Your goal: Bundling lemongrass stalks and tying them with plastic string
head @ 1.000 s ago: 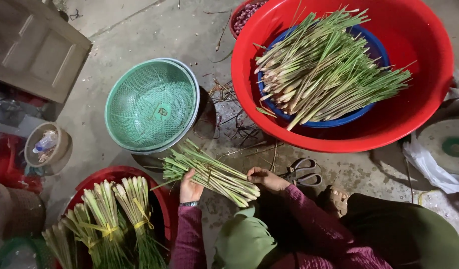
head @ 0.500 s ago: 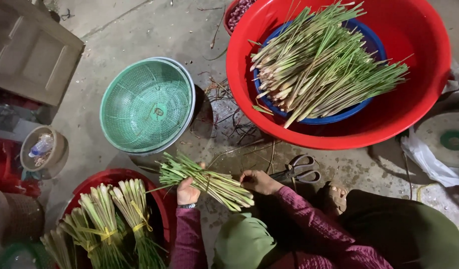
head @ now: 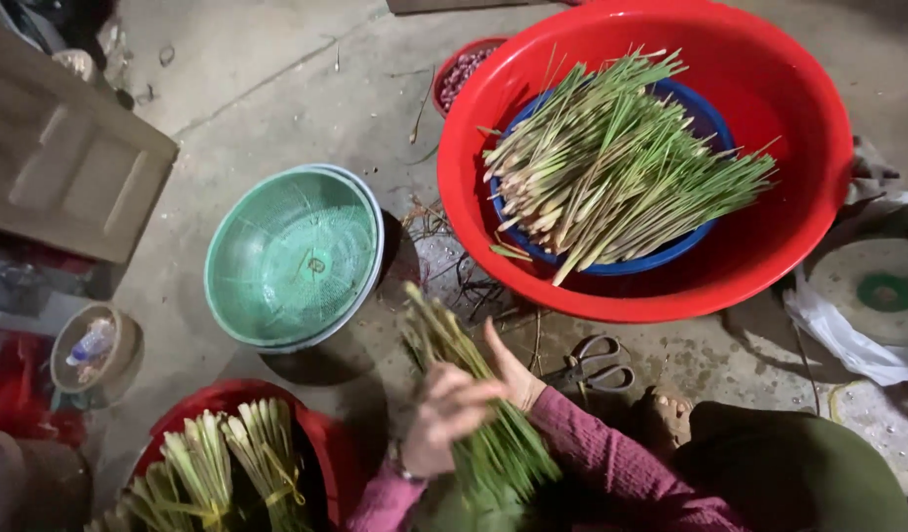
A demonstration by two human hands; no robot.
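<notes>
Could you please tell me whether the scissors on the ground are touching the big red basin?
Apart. The head view shows the scissors lying on the ground below the red basin, with a strip of bare concrete between them.
</notes>
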